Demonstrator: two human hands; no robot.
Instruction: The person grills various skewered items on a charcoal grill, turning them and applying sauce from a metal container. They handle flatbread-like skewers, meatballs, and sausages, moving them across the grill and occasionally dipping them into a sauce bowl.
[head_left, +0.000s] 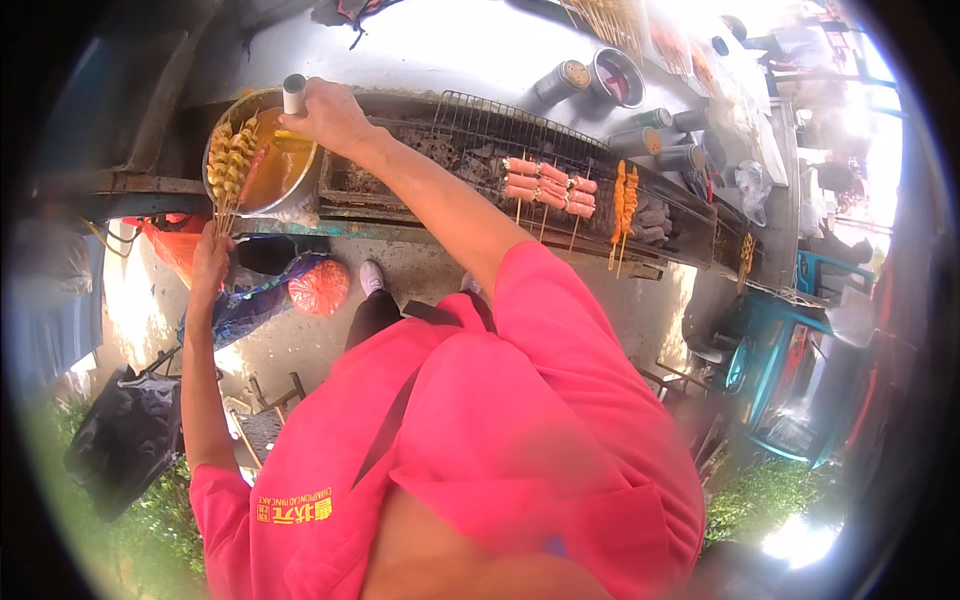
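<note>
My left hand (210, 259) is shut around the lower ends of several bamboo skewers. Threaded on them are spiral-cut, browned food pieces (231, 157) and a reddish sausage (255, 172), tilted over a metal pot (206, 161) of orange-brown sauce (289, 169). Above the pot's right side, my right hand (330, 116) grips a white tubular handle (294, 94). A yellow strip (294, 136) shows below that hand; whether it belongs to the handle cannot be told.
On the long charcoal grill (382, 169), right of the pot, lie skewers of pink rolls (551, 186) and orange meat skewers (624, 199). Shaker canisters (562, 79) and a metal bowl (637, 86) stand on the metal counter (450, 52). Below are a red bag (319, 287) and a teal cart (787, 382).
</note>
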